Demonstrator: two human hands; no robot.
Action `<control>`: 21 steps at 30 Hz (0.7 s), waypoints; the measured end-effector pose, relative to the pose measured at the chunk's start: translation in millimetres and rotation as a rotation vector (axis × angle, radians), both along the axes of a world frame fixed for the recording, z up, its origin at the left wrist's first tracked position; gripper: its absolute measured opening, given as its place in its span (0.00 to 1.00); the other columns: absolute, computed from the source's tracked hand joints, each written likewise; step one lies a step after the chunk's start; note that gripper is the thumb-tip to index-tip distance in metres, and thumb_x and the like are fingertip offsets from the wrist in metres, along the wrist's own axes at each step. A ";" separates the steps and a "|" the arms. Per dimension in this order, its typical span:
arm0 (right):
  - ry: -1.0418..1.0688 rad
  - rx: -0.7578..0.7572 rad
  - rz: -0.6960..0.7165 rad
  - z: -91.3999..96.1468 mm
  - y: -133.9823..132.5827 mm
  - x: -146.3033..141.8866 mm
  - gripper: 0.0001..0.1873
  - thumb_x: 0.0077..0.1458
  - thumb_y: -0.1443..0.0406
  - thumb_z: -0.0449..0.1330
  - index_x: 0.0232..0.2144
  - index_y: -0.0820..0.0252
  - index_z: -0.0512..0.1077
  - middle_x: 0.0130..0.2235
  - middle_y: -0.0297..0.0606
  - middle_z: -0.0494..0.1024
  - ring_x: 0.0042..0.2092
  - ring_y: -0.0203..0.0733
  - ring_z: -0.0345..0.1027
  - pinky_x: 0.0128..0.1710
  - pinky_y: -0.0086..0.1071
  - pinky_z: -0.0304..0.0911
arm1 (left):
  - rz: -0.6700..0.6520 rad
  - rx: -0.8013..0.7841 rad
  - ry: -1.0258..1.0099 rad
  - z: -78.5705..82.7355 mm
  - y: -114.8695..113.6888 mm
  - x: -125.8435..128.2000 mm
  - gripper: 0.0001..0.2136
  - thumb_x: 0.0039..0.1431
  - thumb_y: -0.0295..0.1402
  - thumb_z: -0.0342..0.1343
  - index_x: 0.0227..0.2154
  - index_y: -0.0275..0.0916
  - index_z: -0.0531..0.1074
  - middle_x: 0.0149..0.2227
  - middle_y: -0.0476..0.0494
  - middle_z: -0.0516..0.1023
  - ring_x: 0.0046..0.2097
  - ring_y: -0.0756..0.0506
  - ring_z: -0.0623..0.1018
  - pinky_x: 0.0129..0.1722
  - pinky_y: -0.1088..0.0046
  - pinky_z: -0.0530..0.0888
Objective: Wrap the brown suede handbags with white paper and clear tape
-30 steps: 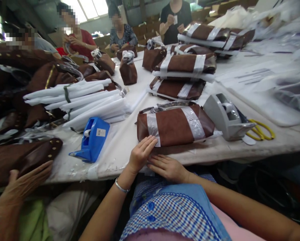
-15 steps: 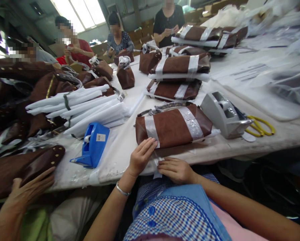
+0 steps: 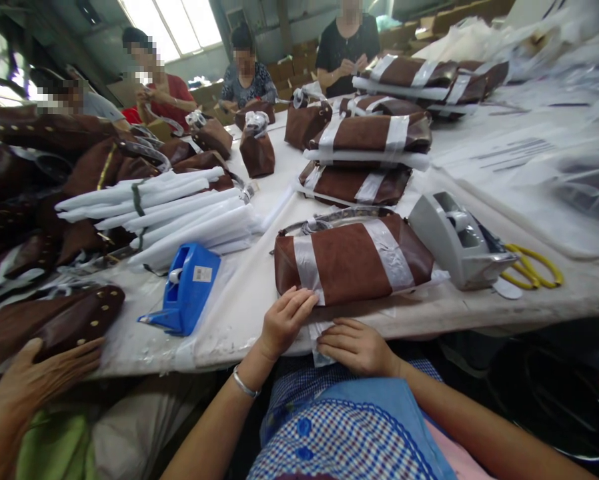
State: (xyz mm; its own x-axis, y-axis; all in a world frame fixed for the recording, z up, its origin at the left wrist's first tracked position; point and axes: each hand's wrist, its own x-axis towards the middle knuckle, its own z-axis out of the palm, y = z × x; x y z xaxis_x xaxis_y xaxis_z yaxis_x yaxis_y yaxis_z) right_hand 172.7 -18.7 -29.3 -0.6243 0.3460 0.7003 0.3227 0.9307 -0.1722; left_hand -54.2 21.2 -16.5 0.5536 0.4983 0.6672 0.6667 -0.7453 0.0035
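Note:
A brown wrapped bag (image 3: 352, 260) with two silvery bands lies on the white table (image 3: 244, 300) just in front of me. My left hand (image 3: 285, 321) rests at the bag's near left corner, fingers curled on the end of the left band. My right hand (image 3: 355, 347) lies at the table edge beside it, fingers pinching a thin translucent strip (image 3: 319, 340) that hangs over the edge.
A blue tape dispenser (image 3: 185, 288) sits left of the bag, a grey one (image 3: 457, 241) right, with yellow scissors (image 3: 532, 267) behind it. White rolls (image 3: 169, 207) and stacked wrapped bags (image 3: 369, 147) lie farther back. A co-worker's hand (image 3: 34, 380) presses a brown studded bag (image 3: 54, 320) at left. Other people sit at the far end.
My hands have stayed at the bag's near corner; the right hand has drawn the translucent strip a little down over the table edge. The co-worker's hand shifted slightly.

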 end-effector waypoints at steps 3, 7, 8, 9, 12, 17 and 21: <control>-0.029 -0.030 -0.018 2.3 1.5 0.8 0.13 0.66 0.70 0.54 0.49 0.61 0.75 0.44 0.41 0.83 0.46 0.39 0.77 0.55 0.41 0.69 | -0.019 0.018 0.030 3.3 0.4 -1.7 0.16 0.65 0.23 0.52 0.54 0.36 0.70 0.49 0.42 0.81 0.53 0.46 0.78 0.59 0.65 0.75; -0.055 -0.051 -0.059 -1.5 2.9 -1.9 0.13 0.65 0.70 0.54 0.48 0.61 0.75 0.45 0.43 0.83 0.48 0.44 0.77 0.51 0.43 0.72 | -0.012 0.047 0.048 4.1 0.8 -3.3 0.16 0.66 0.24 0.52 0.55 0.37 0.70 0.48 0.42 0.81 0.54 0.46 0.78 0.59 0.65 0.76; -0.044 -0.040 -0.050 -3.2 2.9 -2.5 0.12 0.65 0.70 0.55 0.46 0.60 0.76 0.44 0.42 0.83 0.48 0.44 0.77 0.51 0.42 0.72 | -0.006 0.057 0.045 3.6 0.9 -3.6 0.16 0.66 0.23 0.52 0.55 0.37 0.70 0.48 0.42 0.81 0.53 0.46 0.78 0.58 0.65 0.76; -0.027 -0.029 -0.042 -4.6 2.6 -2.8 0.11 0.64 0.71 0.55 0.44 0.60 0.76 0.43 0.41 0.84 0.47 0.43 0.78 0.51 0.42 0.73 | -0.002 0.063 0.044 2.8 0.9 -3.8 0.16 0.66 0.23 0.52 0.55 0.37 0.70 0.47 0.42 0.81 0.53 0.46 0.78 0.58 0.64 0.76; 0.009 -0.007 -0.027 -4.8 1.2 -1.9 0.11 0.65 0.70 0.54 0.43 0.59 0.77 0.40 0.40 0.84 0.45 0.41 0.78 0.50 0.39 0.74 | 0.005 0.052 0.045 0.8 1.2 -4.0 0.18 0.65 0.22 0.52 0.56 0.36 0.69 0.47 0.42 0.80 0.52 0.46 0.78 0.59 0.64 0.75; -0.026 -0.001 0.000 6.1 1.5 2.0 0.11 0.66 0.70 0.55 0.46 0.60 0.76 0.42 0.40 0.84 0.47 0.40 0.78 0.51 0.37 0.72 | -0.004 0.038 0.007 1.7 1.2 -2.5 0.16 0.65 0.22 0.53 0.55 0.36 0.71 0.47 0.43 0.80 0.51 0.46 0.78 0.59 0.65 0.75; -0.121 -0.065 -0.041 9.1 6.5 0.6 0.16 0.67 0.70 0.51 0.53 0.62 0.72 0.47 0.44 0.82 0.48 0.43 0.77 0.50 0.41 0.72 | 0.011 0.065 0.014 3.7 1.6 -0.9 0.13 0.65 0.23 0.52 0.50 0.36 0.73 0.45 0.43 0.81 0.50 0.47 0.79 0.58 0.65 0.76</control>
